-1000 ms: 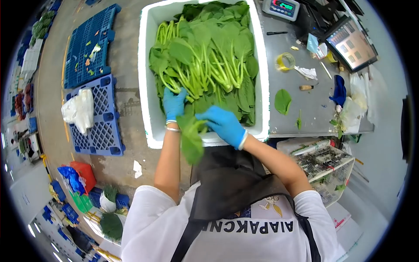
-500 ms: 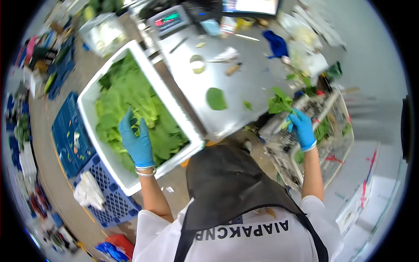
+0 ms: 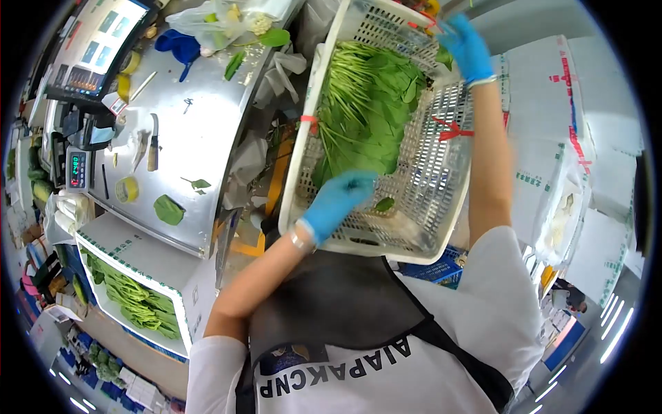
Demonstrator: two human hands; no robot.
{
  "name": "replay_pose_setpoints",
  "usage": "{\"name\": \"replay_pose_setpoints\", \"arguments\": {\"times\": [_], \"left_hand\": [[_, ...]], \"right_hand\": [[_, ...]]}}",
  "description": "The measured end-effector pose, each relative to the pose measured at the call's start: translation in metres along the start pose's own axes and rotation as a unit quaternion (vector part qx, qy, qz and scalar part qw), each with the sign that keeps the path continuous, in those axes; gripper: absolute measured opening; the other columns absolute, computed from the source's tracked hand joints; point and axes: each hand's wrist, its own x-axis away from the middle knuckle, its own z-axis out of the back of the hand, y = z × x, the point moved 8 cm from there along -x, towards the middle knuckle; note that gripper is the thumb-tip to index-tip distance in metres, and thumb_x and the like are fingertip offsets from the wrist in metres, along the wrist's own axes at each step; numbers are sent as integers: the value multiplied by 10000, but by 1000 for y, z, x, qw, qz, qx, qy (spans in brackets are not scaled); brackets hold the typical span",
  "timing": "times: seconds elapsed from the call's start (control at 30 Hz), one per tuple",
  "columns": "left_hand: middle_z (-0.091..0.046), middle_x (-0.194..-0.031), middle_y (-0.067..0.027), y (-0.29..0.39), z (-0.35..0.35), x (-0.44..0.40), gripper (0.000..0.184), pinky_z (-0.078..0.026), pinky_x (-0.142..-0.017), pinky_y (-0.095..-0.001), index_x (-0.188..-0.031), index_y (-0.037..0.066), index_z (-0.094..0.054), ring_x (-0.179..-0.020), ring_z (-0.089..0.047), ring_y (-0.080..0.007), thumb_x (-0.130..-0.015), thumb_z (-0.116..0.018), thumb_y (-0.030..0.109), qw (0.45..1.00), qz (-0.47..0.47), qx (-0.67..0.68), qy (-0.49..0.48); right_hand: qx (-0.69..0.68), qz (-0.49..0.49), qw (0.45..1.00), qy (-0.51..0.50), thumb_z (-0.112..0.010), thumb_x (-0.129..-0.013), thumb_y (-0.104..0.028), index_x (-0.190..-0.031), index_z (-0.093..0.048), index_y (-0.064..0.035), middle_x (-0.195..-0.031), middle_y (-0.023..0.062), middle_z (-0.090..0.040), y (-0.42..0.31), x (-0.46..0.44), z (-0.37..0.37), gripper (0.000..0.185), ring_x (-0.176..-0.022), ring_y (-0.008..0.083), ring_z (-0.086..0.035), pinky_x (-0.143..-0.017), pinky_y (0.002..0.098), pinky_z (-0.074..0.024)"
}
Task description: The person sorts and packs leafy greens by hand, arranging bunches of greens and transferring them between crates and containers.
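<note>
A white plastic crate (image 3: 441,172) stands before me, with a bunch of leafy greens (image 3: 372,110) lying along its left side. My left hand (image 3: 339,201), in a blue glove, is over the crate's near part, just below the greens; its fingertips look dark and I cannot make out whether they hold anything. Near the crate's far right corner is my gloved right hand (image 3: 467,50), with its fingers bent beside a green leaf (image 3: 445,58). Whether that leaf is in its fingers is unclear. A small loose leaf (image 3: 385,204) lies on the crate's bottom.
To the left is a metal table (image 3: 200,138) with a knife (image 3: 153,143), tape roll (image 3: 127,189), scale (image 3: 77,170), blue cloth (image 3: 178,47) and screen (image 3: 96,48). A white foam box (image 3: 131,250) of greens stands at lower left. White boxes (image 3: 534,124) are stacked at right.
The view has turned right, from the foam box to the crate. My left hand has left the foam box and is over the crate. My right hand has moved to the crate's far right corner.
</note>
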Motion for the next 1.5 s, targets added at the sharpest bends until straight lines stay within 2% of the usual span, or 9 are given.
{"name": "replay_pose_setpoints", "arguments": {"times": [0.13, 0.33, 0.43, 0.77, 1.0, 1.1, 1.23, 1.37, 1.5], "left_hand": [[-676, -1050, -62, -132, 53, -114, 322, -492, -836, -325, -1160, 18, -652, -901, -612, -174, -895, -643, 201, 903, 225, 276, 241], [-686, -1064, -154, -212, 194, -204, 375, -499, -782, -374, -1088, -74, -662, -850, -610, -241, -852, -689, 217, 863, 37, -52, 501], [-640, -1220, -139, -184, 167, -206, 515, -487, -863, -357, -1237, -79, -595, -991, -603, -247, -813, -750, 167, 878, 33, 57, 474], [-617, -1285, -157, -162, 139, -212, 496, -437, -973, -368, -1283, -47, -582, -1135, -583, -264, -874, -694, 211, 857, -26, 128, 499], [-618, -1269, -113, -163, 152, -228, 422, -452, -940, -349, -1312, -31, -560, -1077, -584, -238, -972, -583, 217, 787, -119, 321, 514], [-603, -1278, -104, -136, 145, -228, 493, -479, -908, -346, -1352, -3, -534, -1064, -591, -225, -908, -678, 154, 828, -85, 232, 504], [-631, -1227, -104, -158, 167, -254, 519, -511, -868, -348, -1297, 0, -577, -1019, -621, -225, -812, -757, 44, 881, -98, 216, 410], [-664, -1159, -101, -152, 162, -253, 494, -526, -843, -344, -1247, -2, -603, -985, -649, -225, -781, -768, 11, 895, -96, 211, 381], [-671, -1147, -97, -146, 163, -247, 497, -528, -853, -341, -1239, -2, -610, -1009, -649, -227, -769, -772, -13, 890, -84, 240, 379]], "right_hand": [[175, -146, 971, -71, -677, -908, -338, -1232, -626, -15, -1139, 130, -687, 193, 58, -30, 460, -1036, 256, -650, -906, 334, -514], [571, 15, 815, -101, -697, -860, -373, -1426, -444, -19, -1378, 275, -510, 274, 59, -73, 714, -1245, 420, -509, -1061, 443, -417], [633, 139, 760, -47, -715, -831, -499, -1388, -464, 29, -1313, 280, -550, 292, 40, -92, 807, -1196, 427, -540, -1016, 471, -443], [753, 4, 654, -70, -684, -773, -652, -1214, -615, -4, -1147, 223, -611, 268, 31, -116, 787, -1087, 356, -586, -909, 455, -489], [739, -63, 668, -60, -647, -775, -697, -1249, -586, 33, -1184, 251, -599, 295, 21, -107, 873, -1103, 369, -578, -956, 449, -464], [775, 71, 627, 34, -629, -743, -757, -1205, -568, 66, -1101, 225, -646, 301, 36, -115, 946, -1019, 352, -626, -909, 459, -489], [718, -193, 660, -111, -620, -735, -778, -1236, -550, 48, -1183, 233, -607, 295, 26, -115, 970, -1105, 350, -585, -950, 455, -458], [789, 6, 614, 31, -659, -697, -778, -1134, -629, 34, -1066, 187, -672, 303, 35, -112, 922, -958, 331, -658, -862, 451, -505], [733, -161, 653, -96, -678, -687, -756, -997, -711, 19, -1013, 237, -697, 292, 25, -115, 835, -954, 342, -679, -835, 429, -525]]}}
